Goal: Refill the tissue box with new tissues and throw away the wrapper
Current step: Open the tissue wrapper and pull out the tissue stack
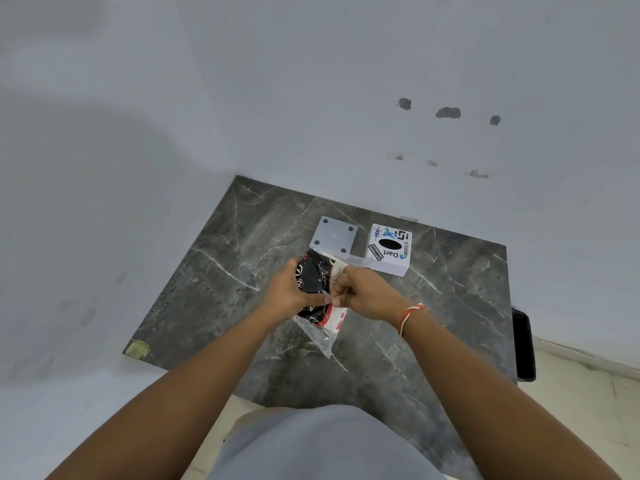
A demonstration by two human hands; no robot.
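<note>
Both hands worked a still-wrapped tissue pack [317,289] at table centre: left hand [289,289] gripped it, right hand [360,292] pinched the wrapper. The tissue box [389,251] waited unfilled at one o'clock.

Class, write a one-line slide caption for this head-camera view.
Both hands, left hand and right hand, grip the tissue pack over the marble table, beside the tissue box.

Soft, even, cool light filled the room; a broad faint shadow lay across the left wall [104,150]. The marble table [214,258] showed no glare. Wide-angle distortion bent the edges; detail was slightly soft.
</note>
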